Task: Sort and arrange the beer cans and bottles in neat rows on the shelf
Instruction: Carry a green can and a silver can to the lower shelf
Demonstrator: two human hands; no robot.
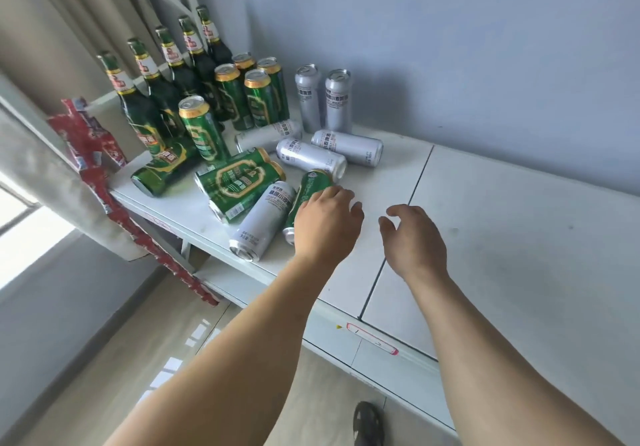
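Observation:
Several green bottles (147, 106) stand in a row at the back left of the white shelf (485, 223); one green bottle (162, 168) lies on its side. Green cans (258, 97) and two silver cans (337, 104) stand upright behind. More green cans (239, 182) and silver cans (348, 147) lie scattered in the middle. My left hand (323, 223) rests over a lying green can (311, 184), fingers curved on it but not closed around it. A lying silver can (261, 220) is just left of it. My right hand (414, 237) hovers open over bare shelf.
The blue wall (450, 64) runs right behind the shelf. A torn red package (93, 154) hangs off the shelf's left end beside a grey curtain (38, 175). A seam (398, 234) divides the shelf boards. My shoe (369, 423) shows on the tiled floor below.

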